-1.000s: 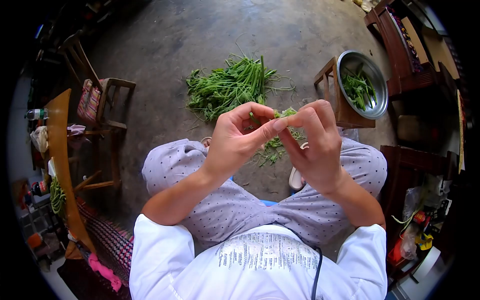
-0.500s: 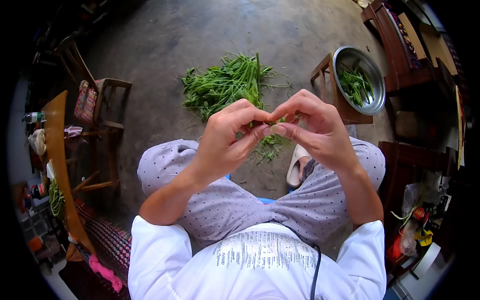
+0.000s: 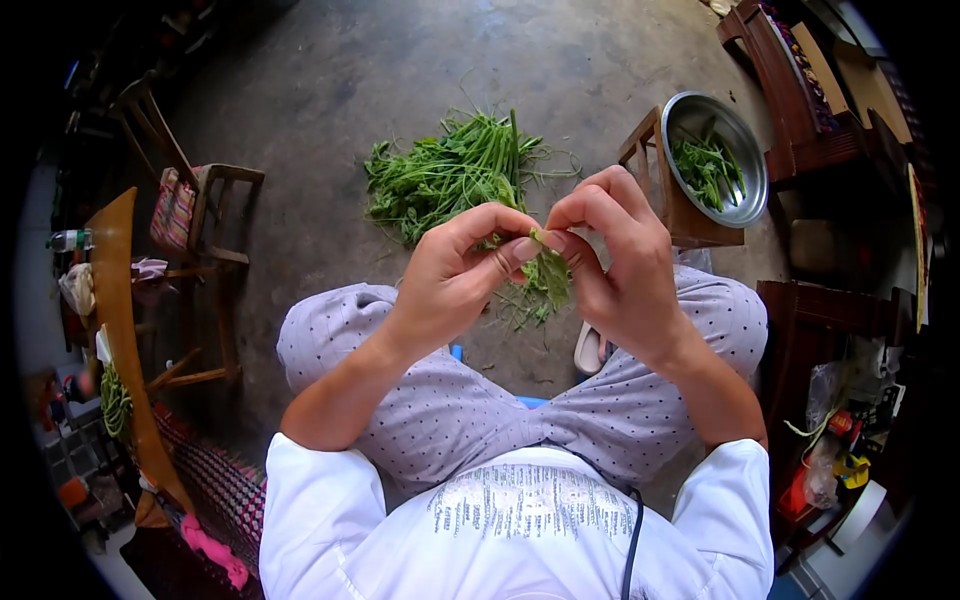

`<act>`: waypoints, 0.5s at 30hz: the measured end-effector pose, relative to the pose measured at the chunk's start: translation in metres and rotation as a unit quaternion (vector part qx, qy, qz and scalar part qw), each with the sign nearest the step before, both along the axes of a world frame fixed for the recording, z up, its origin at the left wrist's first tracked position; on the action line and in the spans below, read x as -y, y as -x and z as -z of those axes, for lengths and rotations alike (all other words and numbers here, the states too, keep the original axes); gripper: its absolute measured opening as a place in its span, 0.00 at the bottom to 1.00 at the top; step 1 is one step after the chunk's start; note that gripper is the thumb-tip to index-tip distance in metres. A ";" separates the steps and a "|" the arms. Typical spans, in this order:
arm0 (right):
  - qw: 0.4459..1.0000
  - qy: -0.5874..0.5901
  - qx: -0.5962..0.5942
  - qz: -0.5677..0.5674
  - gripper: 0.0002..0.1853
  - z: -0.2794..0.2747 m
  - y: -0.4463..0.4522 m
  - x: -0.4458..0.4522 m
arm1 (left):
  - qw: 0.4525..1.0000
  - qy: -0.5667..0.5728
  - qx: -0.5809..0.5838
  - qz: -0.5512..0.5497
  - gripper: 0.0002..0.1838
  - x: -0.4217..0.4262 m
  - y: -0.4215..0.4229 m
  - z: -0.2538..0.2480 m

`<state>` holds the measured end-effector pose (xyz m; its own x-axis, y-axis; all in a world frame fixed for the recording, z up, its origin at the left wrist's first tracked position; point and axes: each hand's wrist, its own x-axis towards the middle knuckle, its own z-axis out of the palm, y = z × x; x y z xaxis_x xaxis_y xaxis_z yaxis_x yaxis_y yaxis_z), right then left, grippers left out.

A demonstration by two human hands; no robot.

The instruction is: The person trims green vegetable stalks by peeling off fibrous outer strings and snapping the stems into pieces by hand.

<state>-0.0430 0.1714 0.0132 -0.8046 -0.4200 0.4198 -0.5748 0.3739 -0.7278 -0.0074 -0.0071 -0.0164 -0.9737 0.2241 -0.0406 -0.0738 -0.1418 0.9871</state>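
Fingertips of my left hand [image 3: 455,275] and my right hand [image 3: 625,265] meet in front of my knees, both pinched on a small piece of green leafy vegetable [image 3: 545,272]. Its leaf hangs down between the two hands. Beyond them a large heap of green stems and leaves [image 3: 440,175] lies on the floor. Smaller green scraps [image 3: 535,308] lie on the floor just below the hands, partly hidden by them. At the right, a metal basin [image 3: 755,200] with several green stems inside rests on a wooden stool [image 3: 690,225].
A wooden chair [image 3: 225,172] with a patterned cushion stands at the left. Nearer is a wooden table edge [image 3: 118,300] with a bottle [image 3: 70,240] and green strands [image 3: 115,402]. Dark wooden furniture [image 3: 830,312] lines the right side.
Both hands stay together at the vegetable piece. My right hand's fingers have lifted and changed their pinch, and a pale green leaf now shows hanging between the hands.
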 end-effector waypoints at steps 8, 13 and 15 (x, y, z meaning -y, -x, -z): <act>0.995 0.035 0.080 -0.056 0.10 -0.006 0.002 -0.009 | 0.996 -0.073 -0.021 -0.043 0.08 0.011 0.007 -0.003; 0.963 -0.025 0.233 -0.135 0.09 -0.007 0.015 -0.039 | 0.982 -0.149 -0.005 -0.118 0.09 0.027 0.017 -0.005; 0.961 -0.039 0.243 -0.127 0.08 0.005 0.011 -0.041 | 0.980 -0.169 -0.001 -0.104 0.08 0.030 0.020 -0.005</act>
